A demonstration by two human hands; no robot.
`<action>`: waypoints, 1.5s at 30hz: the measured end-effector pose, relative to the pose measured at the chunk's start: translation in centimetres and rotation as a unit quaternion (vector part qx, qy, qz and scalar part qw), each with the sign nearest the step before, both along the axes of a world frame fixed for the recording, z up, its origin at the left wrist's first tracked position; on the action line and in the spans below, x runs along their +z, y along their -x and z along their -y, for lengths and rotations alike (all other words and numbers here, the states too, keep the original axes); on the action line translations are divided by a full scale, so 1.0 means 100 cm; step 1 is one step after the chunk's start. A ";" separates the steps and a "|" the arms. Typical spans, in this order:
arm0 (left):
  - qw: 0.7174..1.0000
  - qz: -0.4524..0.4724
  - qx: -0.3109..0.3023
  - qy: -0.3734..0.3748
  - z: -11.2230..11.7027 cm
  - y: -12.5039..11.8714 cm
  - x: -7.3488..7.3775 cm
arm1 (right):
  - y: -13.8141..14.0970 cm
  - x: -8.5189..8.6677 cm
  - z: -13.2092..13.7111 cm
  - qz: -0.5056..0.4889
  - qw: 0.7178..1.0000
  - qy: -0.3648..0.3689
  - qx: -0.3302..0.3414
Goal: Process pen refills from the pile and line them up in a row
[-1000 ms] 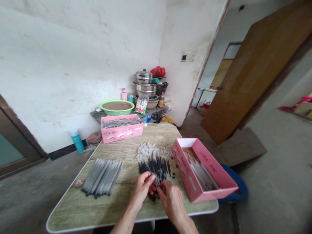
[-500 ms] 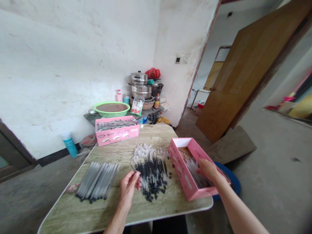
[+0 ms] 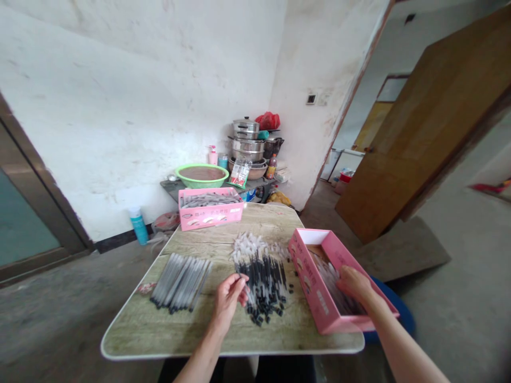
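Over the left edge of a pile of black pen refills and caps [image 3: 265, 284], my left hand [image 3: 228, 299] is closed in a pinch. A thin dark pen refill, barely visible now, sits between its thumb and finger. My right hand [image 3: 355, 287] reaches into the right pink box [image 3: 315, 284], curled over translucent pen barrels [image 3: 328, 274]; its fingertips are partly hidden, and what they grip cannot be made out. To the left lies a row of assembled pens [image 3: 181, 282] with dark ends. Small whitish plastic pieces [image 3: 251, 246] are heaped behind the refills.
Another pink box [image 3: 211, 217], full of pens, stands at the table's far left. Behind it, a green basin [image 3: 202, 183] and stacked pots [image 3: 246, 141] occupy a low shelf. A blue round object [image 3: 405, 319] shows below the right box. A wooden door [image 3: 419, 127] stands at right.
The whole view has swung left, so things appear further right. The dark refill stuck out plainly from my left fingers before; now little of it shows. My right hand stays in the box.
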State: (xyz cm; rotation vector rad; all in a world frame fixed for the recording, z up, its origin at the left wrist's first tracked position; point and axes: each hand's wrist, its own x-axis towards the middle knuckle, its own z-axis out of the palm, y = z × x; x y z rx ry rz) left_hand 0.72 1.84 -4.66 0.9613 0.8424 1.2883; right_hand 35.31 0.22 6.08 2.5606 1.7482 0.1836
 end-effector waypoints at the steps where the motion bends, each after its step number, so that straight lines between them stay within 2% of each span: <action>1: 1.000 -0.002 -0.009 -0.002 0.001 0.001 0.001 | 0.004 0.008 0.001 0.007 1.000 -0.013 -0.004; 4: 0.998 -0.016 -0.051 -0.013 0.007 0.002 0.010 | 0.026 0.038 0.008 -0.037 0.995 -0.091 0.015; 5: 0.997 -0.022 -0.072 -0.018 0.011 0.002 0.015 | 0.038 0.046 0.012 -0.111 0.982 -0.149 0.044; 6: 0.995 -0.027 -0.096 -0.025 0.015 0.002 0.020 | 0.051 0.054 0.016 -0.223 0.952 -0.191 0.084; 7: 0.992 -0.033 -0.120 -0.030 0.019 0.001 0.025 | 0.065 0.059 0.020 -0.340 0.909 -0.212 0.118; 9: 0.985 -0.048 -0.164 -0.035 0.027 -0.002 0.035 | 0.096 0.062 0.027 -0.544 0.800 -0.204 0.149; 11: 0.977 -0.065 -0.198 -0.036 0.034 -0.005 0.042 | 0.122 0.058 0.028 -0.656 0.714 -0.190 0.155; 12: 0.974 -0.073 -0.212 -0.037 0.037 -0.007 0.044 | 0.132 0.054 0.027 -0.687 0.686 -0.188 0.152; 14: 0.968 -0.086 -0.234 -0.042 0.042 -0.007 0.046 | 0.145 0.047 0.024 -0.719 0.653 -0.190 0.145; 17: 0.962 -0.099 -0.250 -0.054 0.045 -0.006 0.048 | 0.151 0.041 0.018 -0.735 0.633 -0.199 0.141; 20: 0.959 -0.107 -0.257 -0.055 0.047 -0.004 0.049 | 0.151 0.040 0.015 -0.740 0.626 -0.204 0.139; 24: 0.957 -0.109 -0.263 -0.057 0.048 -0.002 0.052 | 0.151 0.037 0.014 -0.739 0.632 -0.189 0.140; 29: 0.959 -0.107 -0.254 -0.068 0.049 -0.004 0.054 | 0.155 0.025 0.014 -0.741 0.636 -0.165 0.140; 33: 0.980 -0.078 -0.177 -0.050 0.050 -0.011 0.050 | 0.164 0.009 0.016 -0.765 0.613 -0.158 0.119; 37: 0.997 -0.028 -0.062 0.029 0.051 -0.018 0.050 | 0.179 -0.015 0.020 -0.792 0.584 -0.158 0.082; 42: 0.993 -0.030 0.083 0.084 0.053 -0.026 0.047 | 0.202 -0.037 0.023 -0.830 0.532 -0.166 0.036; 45: 0.988 -0.024 0.136 0.076 0.051 -0.030 0.043 | 0.216 -0.042 0.026 -0.838 0.521 -0.162 0.026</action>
